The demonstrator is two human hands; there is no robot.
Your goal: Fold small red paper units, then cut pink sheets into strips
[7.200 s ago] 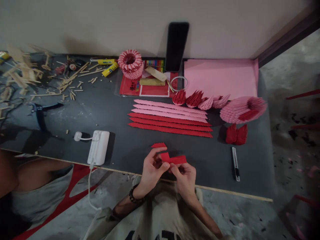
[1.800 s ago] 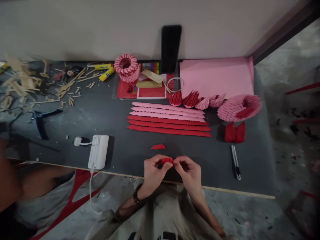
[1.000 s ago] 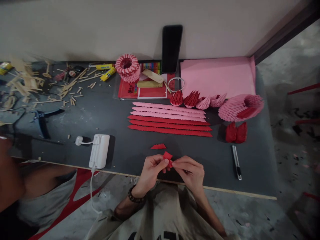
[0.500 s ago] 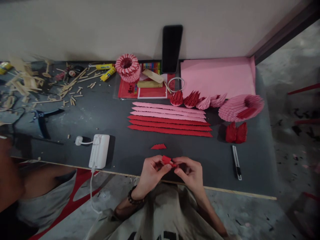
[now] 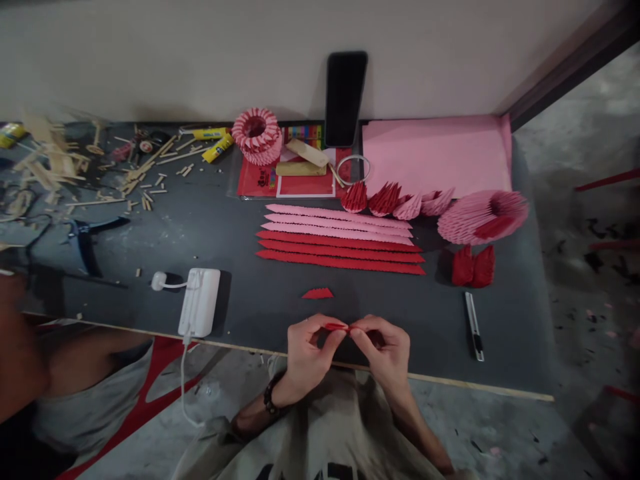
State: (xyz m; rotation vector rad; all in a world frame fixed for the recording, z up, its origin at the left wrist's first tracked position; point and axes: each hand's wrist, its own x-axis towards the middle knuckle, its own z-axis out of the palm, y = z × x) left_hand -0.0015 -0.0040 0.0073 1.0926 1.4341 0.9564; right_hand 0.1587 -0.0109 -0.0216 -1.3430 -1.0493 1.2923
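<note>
Red paper (image 5: 336, 327), apparently folded, is pinched between hands (image 5: 311, 350) (image 5: 386, 348).

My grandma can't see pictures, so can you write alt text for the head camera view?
A person's left hand and right hand pinch a small folded red paper at the near edge of a dark table. Beyond them lie pink and red serrated paper strips; a utility knife lies to the right, and a black smartphone leans against the wall.

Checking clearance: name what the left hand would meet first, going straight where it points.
The left hand, pinching red paper, would probably meet the right hand first; any gap is unclear.
</note>
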